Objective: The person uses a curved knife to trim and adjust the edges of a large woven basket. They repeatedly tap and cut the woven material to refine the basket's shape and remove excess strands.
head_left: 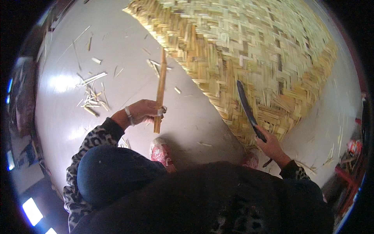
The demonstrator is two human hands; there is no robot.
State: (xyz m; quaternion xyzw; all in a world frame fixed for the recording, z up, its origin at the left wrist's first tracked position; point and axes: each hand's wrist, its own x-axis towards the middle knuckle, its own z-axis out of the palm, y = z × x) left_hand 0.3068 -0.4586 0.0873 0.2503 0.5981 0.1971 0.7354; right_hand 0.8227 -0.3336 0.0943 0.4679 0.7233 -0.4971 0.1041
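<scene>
My left hand (pixel 146 110) is closed around the lower part of a long, flat, brown reed strip (pixel 160 89), which stands nearly upright in the view. The strip's far end reaches the edge of a large woven mat (pixel 249 50); whether the two touch I cannot tell. In my right hand (pixel 270 146) is a knife with a long, dark, curved blade (pixel 246 103), gripped by its handle. Its blade points away from me, over the near corner of the mat, where I cannot tell if it touches the weave. The mat is pale yellow with browner borders.
Cut reed pieces (pixel 92 98) lie scattered on the smooth grey floor (pixel 120 43) at the left. Loose thin strands (pixel 331 154) lie at the right. My pink-patterned shoe (pixel 161 151) is close below my left hand. Reddish bars (pixel 346 177) stand at the right edge.
</scene>
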